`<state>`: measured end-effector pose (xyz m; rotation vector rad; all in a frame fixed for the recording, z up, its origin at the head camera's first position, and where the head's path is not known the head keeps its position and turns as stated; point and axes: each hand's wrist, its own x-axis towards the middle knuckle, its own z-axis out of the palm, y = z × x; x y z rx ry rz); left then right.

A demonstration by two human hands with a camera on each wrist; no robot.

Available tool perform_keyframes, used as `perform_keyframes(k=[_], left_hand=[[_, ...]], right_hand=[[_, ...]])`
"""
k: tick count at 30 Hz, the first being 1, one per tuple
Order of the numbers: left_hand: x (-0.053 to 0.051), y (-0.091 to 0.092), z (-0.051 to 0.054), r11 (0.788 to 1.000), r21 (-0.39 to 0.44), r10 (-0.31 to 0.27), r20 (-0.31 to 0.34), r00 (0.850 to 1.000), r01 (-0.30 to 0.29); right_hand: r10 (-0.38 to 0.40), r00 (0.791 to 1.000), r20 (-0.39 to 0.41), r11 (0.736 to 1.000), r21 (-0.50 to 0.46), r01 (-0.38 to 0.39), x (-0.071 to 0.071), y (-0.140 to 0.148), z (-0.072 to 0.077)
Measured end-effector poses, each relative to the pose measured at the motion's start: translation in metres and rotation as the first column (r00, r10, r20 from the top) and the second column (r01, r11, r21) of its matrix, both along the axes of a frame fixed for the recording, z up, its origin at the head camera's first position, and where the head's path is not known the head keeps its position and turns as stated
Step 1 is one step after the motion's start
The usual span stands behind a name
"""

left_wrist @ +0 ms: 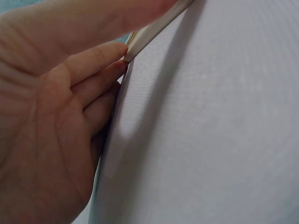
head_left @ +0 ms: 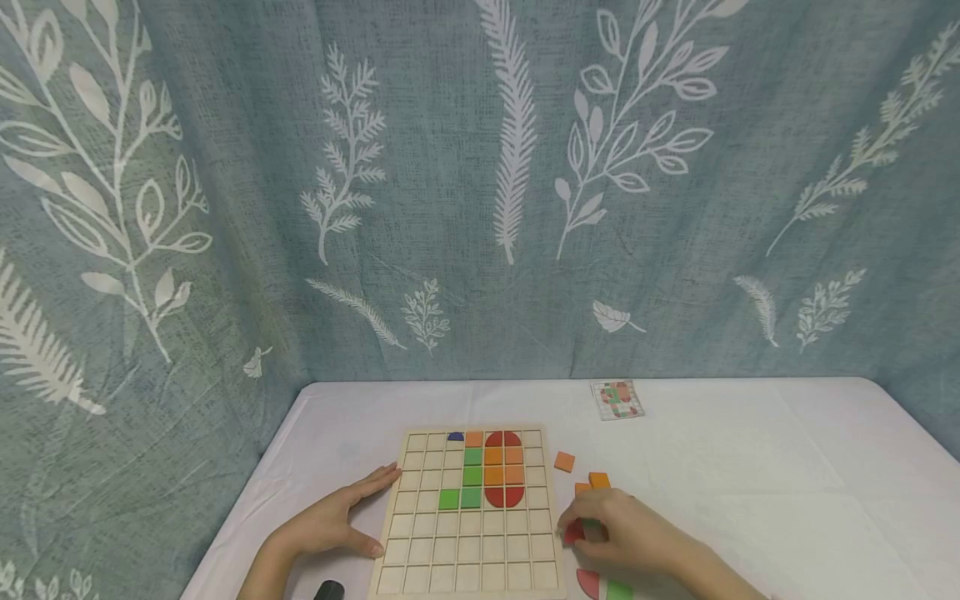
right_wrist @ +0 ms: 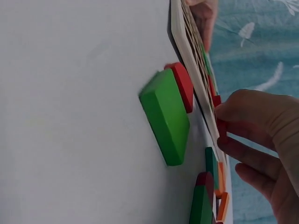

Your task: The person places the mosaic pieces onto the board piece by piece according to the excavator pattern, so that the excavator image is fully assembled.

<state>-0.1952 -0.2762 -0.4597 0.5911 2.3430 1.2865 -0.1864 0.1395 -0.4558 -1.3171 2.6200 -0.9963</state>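
A wooden grid board [head_left: 468, 550] lies on the white table, with green, orange and red tiles and one blue half-round piece in its upper cells. My left hand [head_left: 326, 521] rests at the board's left side, thumb and fingers spread, fingertips touching the edge. Just off the right edge, my right hand [head_left: 637, 533] pinches a small red piece [right_wrist: 222, 127] between thumb and fingers. Its full shape is hidden by the fingers. Below that hand lie a thick green piece [right_wrist: 166, 121] and a red rounded piece [right_wrist: 183, 86].
Loose orange tiles [head_left: 565, 462] lie right of the board, some partly behind the right hand. A small pattern card [head_left: 617, 400] sits near the table's far edge. By the left forearm is a black object [head_left: 330, 591], cut off by the frame. A blue-green leaf-print curtain [head_left: 450, 167] hangs behind.
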Motion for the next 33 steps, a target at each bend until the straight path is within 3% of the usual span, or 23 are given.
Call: perform_keyframes(k=[3,8,14,19,33], left_hand=[[0.000,0.000,0.000,1.000,0.012,-0.008,0.004,1.000,0.008],[0.001,0.000,0.001,1.000,0.004,-0.010,-0.001,1.000,0.010],[0.001,0.001,0.001,1.000,-0.013,-0.004,-0.005,1.000,0.004],[0.002,0.002,0.001,0.999,-0.043,-0.001,-0.018,1.000,0.000],[0.004,0.003,-0.002,0.999,-0.046,0.009,-0.037,0.999,-0.011]], right_hand=[[0.007,0.999,-0.045,1.000,-0.029,-0.008,-0.007,-0.001,-0.001],[0.005,1.000,-0.031,0.998,-0.070,-0.007,-0.022,-0.013,-0.001],[0.003,0.999,-0.053,0.993,-0.115,-0.009,-0.042,-0.045,0.002],[-0.013,0.996,-0.089,0.997,-0.083,0.006,-0.053,-0.076,0.003],[-0.176,0.977,-0.120,0.984,0.008,0.179,-0.072,-0.149,-0.005]])
